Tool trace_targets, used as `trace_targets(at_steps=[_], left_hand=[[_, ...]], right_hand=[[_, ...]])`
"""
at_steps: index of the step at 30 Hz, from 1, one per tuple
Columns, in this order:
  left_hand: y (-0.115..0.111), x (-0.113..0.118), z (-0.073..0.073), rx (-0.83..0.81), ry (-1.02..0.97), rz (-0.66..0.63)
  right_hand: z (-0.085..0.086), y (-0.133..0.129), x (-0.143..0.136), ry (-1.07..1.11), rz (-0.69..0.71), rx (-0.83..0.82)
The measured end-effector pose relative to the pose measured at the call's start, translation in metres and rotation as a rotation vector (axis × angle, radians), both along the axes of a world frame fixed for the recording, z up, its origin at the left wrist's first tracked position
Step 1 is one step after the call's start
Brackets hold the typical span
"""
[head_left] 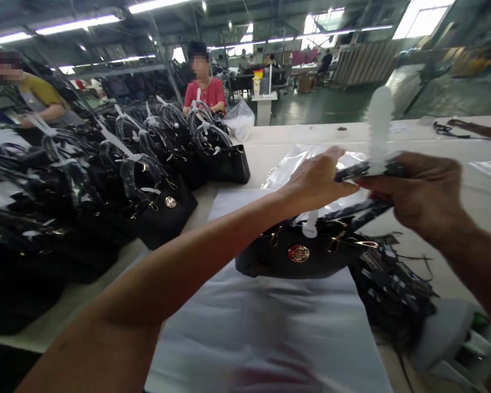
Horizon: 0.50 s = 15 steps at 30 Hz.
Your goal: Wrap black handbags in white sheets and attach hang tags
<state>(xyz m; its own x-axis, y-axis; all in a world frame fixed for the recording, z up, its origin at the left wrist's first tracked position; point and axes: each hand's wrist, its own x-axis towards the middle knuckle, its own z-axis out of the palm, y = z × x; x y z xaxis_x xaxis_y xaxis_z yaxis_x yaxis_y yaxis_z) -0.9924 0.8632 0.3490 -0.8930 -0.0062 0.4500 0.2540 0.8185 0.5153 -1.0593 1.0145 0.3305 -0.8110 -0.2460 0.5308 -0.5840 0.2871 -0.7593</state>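
Observation:
A black handbag (270,259) with a round gold emblem stands on a pale sheet (245,327) in front of me. Its plastic-wrapped handles (368,213) are raised to the right. My left hand (317,177) reaches across and is closed on one end of the upper handle. On the other side, my right hand (427,188) pinches the same handle beside a white toothed strip (380,123), which sticks upright between the hands. A smaller white tab (310,225) hangs at the bag's top edge. My right fingertips are partly hidden behind the handle.
Many similar black handbags (159,215) crowd the left side. Clear plastic (286,164) lies behind the bag. To its right are a pile of dark straps (393,278) and a grey device (445,333). A person in red (204,93) and another at far left stand beyond the bags.

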Motion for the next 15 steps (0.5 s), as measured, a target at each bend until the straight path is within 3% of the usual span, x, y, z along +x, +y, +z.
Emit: trace_targets(at_steps=[3, 6, 10, 15], left_hand=[[-0.043, 0.023, -0.026, 0.082, -0.052, 0.052], [-0.076, 0.047, -0.035, 0.130, 0.052, 0.033], [-0.102, 0.069, -0.043, 0.144, 0.152, 0.049], [-0.110, 0.075, -0.064, 0.125, 0.089, 0.015]], right_hand=[[-0.007, -0.059, 0.030, -0.051, 0.191, -0.051], [-0.007, -0.093, 0.045, 0.041, 0.287, -0.010], [-0.009, -0.113, 0.058, 0.175, 0.360, 0.025], [-0.033, -0.115, 0.064, 0.120, 0.371, 0.104]])
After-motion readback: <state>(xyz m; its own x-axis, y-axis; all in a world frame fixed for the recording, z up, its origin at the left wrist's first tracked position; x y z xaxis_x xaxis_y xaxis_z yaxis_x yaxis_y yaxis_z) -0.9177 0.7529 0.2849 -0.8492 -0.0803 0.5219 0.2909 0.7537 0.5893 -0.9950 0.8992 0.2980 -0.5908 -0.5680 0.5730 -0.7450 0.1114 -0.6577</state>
